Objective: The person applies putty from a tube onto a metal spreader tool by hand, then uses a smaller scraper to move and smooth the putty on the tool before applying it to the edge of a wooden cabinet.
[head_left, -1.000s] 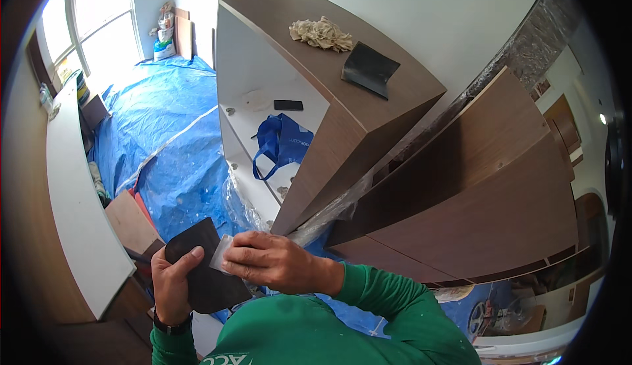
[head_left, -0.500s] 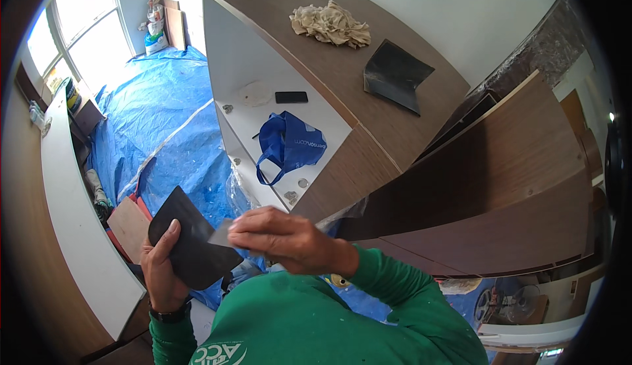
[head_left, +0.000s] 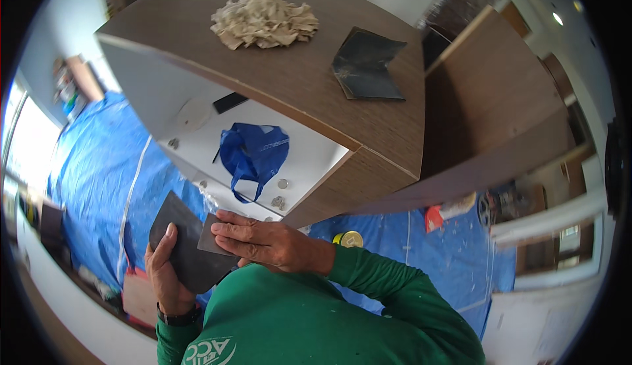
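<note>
My left hand (head_left: 166, 274) grips a dark grey sheet of sandpaper (head_left: 172, 223) by its lower left side, thumb on top and fingers behind. The sheet is bent slightly and held in the air in front of my chest. My right hand (head_left: 276, 243) pinches a small flat grey-brown piece (head_left: 214, 236), which looks like folded sandpaper. That piece overlaps the right part of the sheet; part of it is hidden under my fingers. A second dark sandpaper sheet (head_left: 372, 68), creased in the middle, lies on the brown cabinet top (head_left: 296, 82).
A crumpled beige cloth (head_left: 263, 19) lies on the cabinet. Inside its white compartment are a blue bag (head_left: 253, 154) and a black phone (head_left: 230, 102). Blue tarpaulin (head_left: 99, 161) covers the floor, with a round tin (head_left: 351, 239) on it. A brown panel (head_left: 500, 88) stands right.
My view has turned to the right, showing more floor and the tin. The small piece in my right hand has shifted and now lies flatter over the sandpaper sheet.
</note>
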Demonstrator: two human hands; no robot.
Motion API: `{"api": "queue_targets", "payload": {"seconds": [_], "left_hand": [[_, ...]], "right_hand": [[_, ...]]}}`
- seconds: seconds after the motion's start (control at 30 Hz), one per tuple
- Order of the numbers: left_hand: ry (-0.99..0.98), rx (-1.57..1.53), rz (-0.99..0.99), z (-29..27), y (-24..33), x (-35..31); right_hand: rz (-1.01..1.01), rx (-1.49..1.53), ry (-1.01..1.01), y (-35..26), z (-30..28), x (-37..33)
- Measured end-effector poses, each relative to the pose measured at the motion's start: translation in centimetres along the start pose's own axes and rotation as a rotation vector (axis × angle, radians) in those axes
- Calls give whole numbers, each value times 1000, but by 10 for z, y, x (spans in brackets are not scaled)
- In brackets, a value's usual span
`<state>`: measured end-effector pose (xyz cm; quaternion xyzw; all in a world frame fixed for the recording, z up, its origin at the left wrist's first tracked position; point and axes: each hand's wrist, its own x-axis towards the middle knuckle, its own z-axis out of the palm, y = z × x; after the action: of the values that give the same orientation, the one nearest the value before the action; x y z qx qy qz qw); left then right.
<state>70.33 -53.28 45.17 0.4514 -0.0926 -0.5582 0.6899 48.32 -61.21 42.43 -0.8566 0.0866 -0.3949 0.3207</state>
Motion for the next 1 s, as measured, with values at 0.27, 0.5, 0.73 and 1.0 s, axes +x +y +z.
{"api": "queue_targets", "payload": {"seconds": [0.27, 0.5, 0.73, 1.0], "left_hand": [[-150, 92, -135, -51, 93, 87], [-323, 58, -266, -70, 123, 132], [-309, -119, -462, -69, 111, 143], [-405, 193, -322, -33, 100, 121]], "right_hand": [[252, -268, 34, 9, 88, 35], [958, 233, 664, -17, 106, 51], [912, 304, 709, -37, 86, 65], [384, -308, 463, -33, 55, 65]]}}
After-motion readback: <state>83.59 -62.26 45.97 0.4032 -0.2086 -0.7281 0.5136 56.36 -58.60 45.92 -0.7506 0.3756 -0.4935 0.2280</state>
